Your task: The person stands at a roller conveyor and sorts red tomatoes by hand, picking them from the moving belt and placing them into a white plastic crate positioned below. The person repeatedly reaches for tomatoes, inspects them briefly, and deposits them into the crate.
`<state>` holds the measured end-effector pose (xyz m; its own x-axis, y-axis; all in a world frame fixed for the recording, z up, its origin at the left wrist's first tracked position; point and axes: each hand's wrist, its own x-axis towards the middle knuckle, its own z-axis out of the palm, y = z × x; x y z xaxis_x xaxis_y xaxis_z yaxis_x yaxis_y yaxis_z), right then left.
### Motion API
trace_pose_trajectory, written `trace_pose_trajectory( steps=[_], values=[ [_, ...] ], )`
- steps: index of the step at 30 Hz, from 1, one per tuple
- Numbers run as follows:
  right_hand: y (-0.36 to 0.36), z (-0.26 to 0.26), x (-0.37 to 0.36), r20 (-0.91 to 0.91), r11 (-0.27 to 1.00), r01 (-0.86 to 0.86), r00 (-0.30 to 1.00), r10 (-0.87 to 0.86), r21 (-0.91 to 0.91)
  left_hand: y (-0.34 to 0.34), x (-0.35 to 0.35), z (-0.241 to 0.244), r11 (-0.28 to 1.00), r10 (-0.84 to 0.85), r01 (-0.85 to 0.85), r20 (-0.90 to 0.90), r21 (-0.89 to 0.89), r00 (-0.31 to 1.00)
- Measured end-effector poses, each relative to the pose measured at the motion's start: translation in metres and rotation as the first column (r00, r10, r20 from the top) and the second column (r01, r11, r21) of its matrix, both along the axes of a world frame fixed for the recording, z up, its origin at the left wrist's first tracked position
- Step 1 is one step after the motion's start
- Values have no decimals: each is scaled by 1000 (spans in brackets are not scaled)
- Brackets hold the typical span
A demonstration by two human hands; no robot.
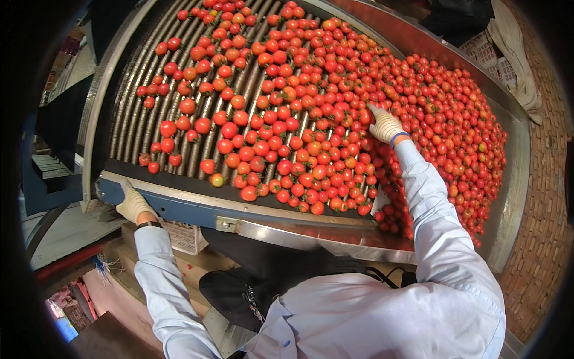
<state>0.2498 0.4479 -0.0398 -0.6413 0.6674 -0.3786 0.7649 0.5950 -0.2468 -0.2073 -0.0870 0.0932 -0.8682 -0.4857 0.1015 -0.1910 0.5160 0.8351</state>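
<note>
My right hand [386, 125], in a cream knitted glove with a blue cuff, reaches over a dense mass of red tomatoes [341, 112]. Its thumb and forefinger are apart, touching or just above the fruit, with no tomato visibly held. At the near left corner, my left hand [133, 204], gloved alike, rests against the blue side rail [179, 203] of a roller conveyor. One digit lies over the rail's top edge; the other fingers are partly hidden. A yellowish-green tomato [217, 180] lies by the near edge of the metal rollers [130, 116], among scattered red ones.
A metal hopper [506, 224] at the right holds a deep heap of tomatoes [453, 134]. Below the rail stands a white plastic crate [184, 238]. A dark machine housing [63, 121] borders the left end. Brick paving [524, 215] runs along the far right.
</note>
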Motion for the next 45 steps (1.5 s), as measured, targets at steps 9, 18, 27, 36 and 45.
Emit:
trace_pose_trajectory(
  steps=[9,18,27,36,45],
  values=[
    [-18,-36,-13,-45,957,269,960,-275,-108,12,10,5,994,52,-46,57,-100,997],
    [-101,22,45,-203,211,-49,548,-811,-976,4,10,-9,994,44,-39,50,-104,998],
    [-159,86,2,-68,-229,-503,504,-861,-833,-52,84,-1,863,-456,465,-92,197,885],
    [-343,184,-94,-567,200,-533,738,-367,-822,2,316,4,-341,-599,103,-300,935,743],
    [-481,148,-104,-817,575,-818,333,471,-2,-83,365,-35,-420,-390,-45,-135,906,911]
  ],
)
